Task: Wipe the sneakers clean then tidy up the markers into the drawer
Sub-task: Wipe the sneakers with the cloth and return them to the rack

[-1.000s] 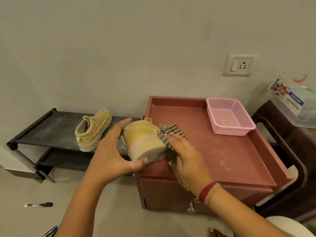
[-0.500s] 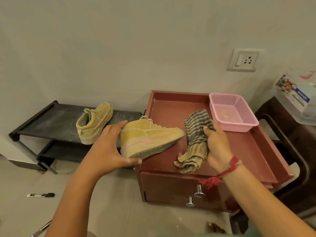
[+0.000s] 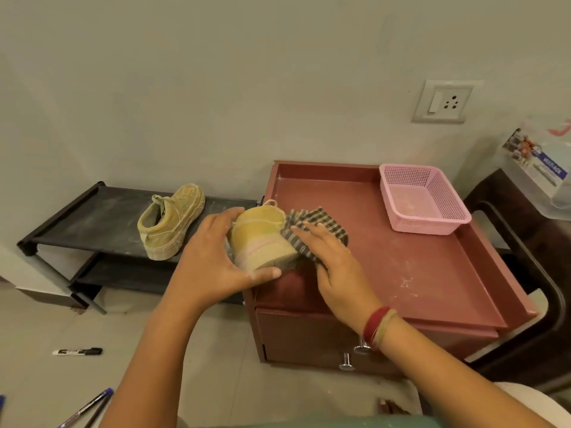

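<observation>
Far left, on the floor, a black-and-white marker (image 3: 77,351) lies well apart from everything. Next along, a dusty yellow canvas sneaker (image 3: 171,225) sits on the black metal shoe rack (image 3: 92,217), toe angled toward the wall. Now the left hand (image 3: 213,261): fingers curl over the heel of the second yellow sneaker (image 3: 258,239) and the thumb hooks under its sole, holding it at the front-left corner of the reddish-brown wooden cabinet (image 3: 417,273). Half a second ago that shoe lay side-on, toe to the right, with the cloth lifted clear. Now it's swung round, heel facing us, long axis running away toward the wall. The checked grey cloth (image 3: 318,227) is back on its right flank, and the right hand (image 3: 333,267) lies flat on it, fingers straight and together, pressing. A pink plastic mesh basket (image 3: 423,199) sits at the cabinet's back-right corner.
</observation>
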